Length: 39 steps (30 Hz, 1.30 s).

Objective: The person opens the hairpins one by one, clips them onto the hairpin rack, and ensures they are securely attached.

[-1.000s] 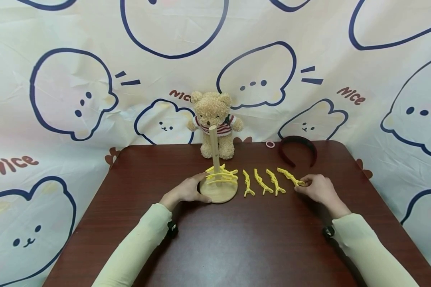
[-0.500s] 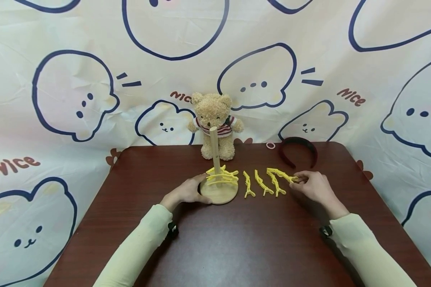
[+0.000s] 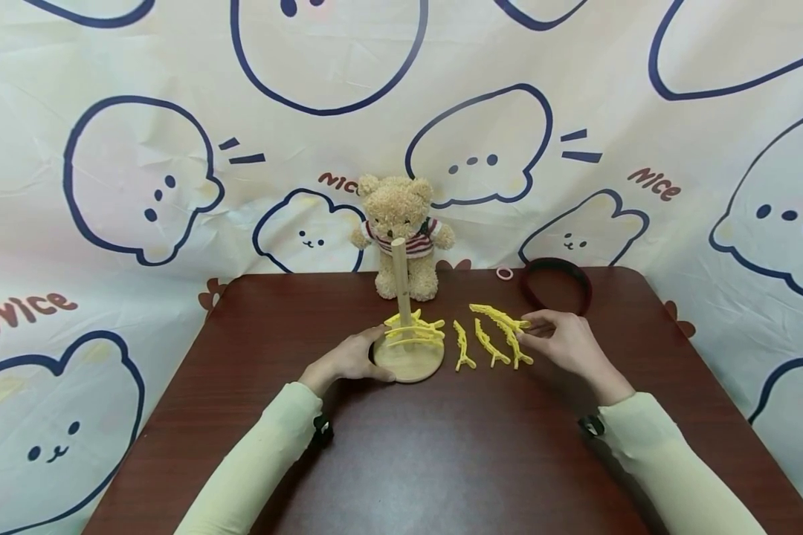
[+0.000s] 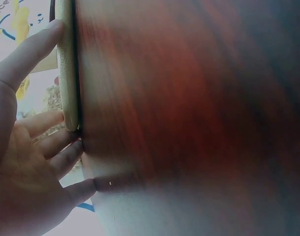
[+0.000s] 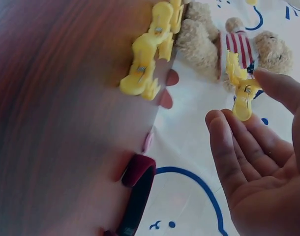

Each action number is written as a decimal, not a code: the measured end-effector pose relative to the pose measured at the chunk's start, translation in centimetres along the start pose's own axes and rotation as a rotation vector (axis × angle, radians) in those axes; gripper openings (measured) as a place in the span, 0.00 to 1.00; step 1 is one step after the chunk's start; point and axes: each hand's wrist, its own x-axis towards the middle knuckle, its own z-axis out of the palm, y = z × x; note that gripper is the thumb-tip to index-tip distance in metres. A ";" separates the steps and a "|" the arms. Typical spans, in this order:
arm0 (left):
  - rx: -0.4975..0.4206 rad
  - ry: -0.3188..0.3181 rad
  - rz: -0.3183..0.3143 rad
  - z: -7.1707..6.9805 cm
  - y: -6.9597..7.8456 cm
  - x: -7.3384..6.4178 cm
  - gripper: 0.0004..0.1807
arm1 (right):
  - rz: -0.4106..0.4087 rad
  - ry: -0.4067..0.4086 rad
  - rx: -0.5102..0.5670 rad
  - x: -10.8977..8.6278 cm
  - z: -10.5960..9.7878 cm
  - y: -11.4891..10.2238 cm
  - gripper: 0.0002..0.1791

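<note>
In the head view my left hand (image 3: 348,357) holds the round base of a wooden stand (image 3: 401,368) at its left side. In the left wrist view the thumb lies on one side of the base's edge (image 4: 69,93) and the fingers reach the other. Several yellow clips lie stacked around the upright post (image 3: 401,286). My right hand (image 3: 569,343) pinches the end of a yellow hair clip (image 3: 498,313). A small spring shows on that clip (image 5: 245,93) in the right wrist view. Below it lie more clips (image 3: 488,342) on the table, in a row right of the stand.
A teddy bear (image 3: 408,245) in a striped shirt stands behind the post. At the back right lie a dark red headband (image 3: 578,279) and a small pink ring (image 3: 504,273). Everything is on a dark brown table (image 3: 401,461) before a printed cloth (image 3: 334,141).
My right hand has carried the yellow hair clip leftward, from the right end of the row to over the other clips. The left hand stays on the stand's base.
</note>
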 end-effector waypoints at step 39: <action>0.029 -0.015 0.013 0.0 -0.4 0.3 0.56 | -0.268 -0.057 0.041 2.9 3.5 -8.4 0.12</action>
